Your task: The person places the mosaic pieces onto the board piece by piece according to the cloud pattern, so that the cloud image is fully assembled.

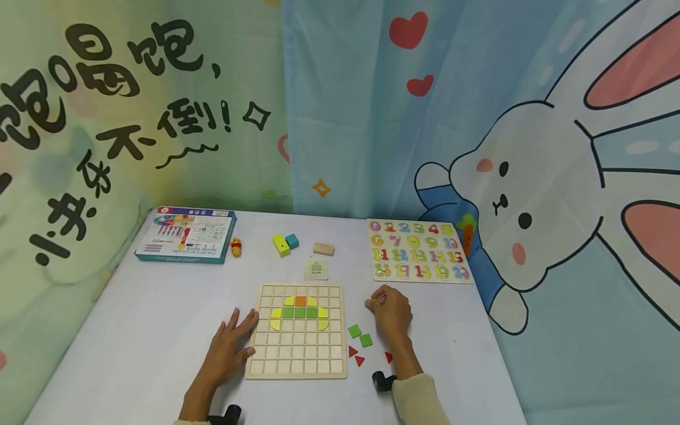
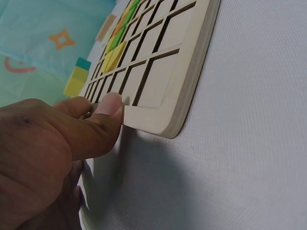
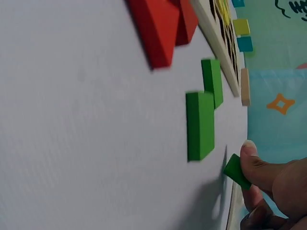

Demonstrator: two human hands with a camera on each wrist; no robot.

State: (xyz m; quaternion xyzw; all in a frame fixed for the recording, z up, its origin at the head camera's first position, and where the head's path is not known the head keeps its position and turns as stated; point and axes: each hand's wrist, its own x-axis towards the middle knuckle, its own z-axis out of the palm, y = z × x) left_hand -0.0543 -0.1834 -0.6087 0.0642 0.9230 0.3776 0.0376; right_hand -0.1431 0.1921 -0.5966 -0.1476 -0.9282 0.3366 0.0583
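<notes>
Hands at the wooden grid board [image 1: 297,354]
Left hand [image 1: 229,345] lies spread, thumb pressed on the board's near-left edge; right hand [image 1: 392,311] pinches a green tile [image 3: 236,171] just right of the board, 2 green squares [image 1: 360,335] lying nearby

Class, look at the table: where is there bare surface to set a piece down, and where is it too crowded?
Free: the wide strip left of the grid board, below the blue box, beyond the left hand; also the stretch between number puzzle and right hand. Crowded: right of the board, among green squares and red triangles.
</notes>
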